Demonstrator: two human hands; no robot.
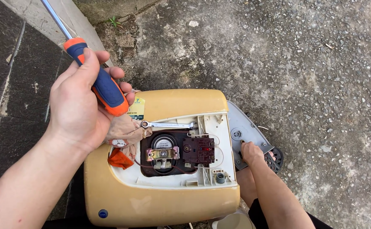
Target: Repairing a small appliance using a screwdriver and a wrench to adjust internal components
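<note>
Head view: your left hand (77, 101) has a closed grip on the screwdriver (96, 76), raised above the opened yellow appliance (160, 199); rigid, light, its rubbery handle shouldn't slip. Your right hand (250, 152) presses the grey cover (242, 127), nothing grasped.

The left hand (81, 101) is raised with its back to the camera, fingers curled in a closed grip, bare forearm running down to the lower left. The right hand (251, 152) reaches down low, fingers pressed flat.
</note>
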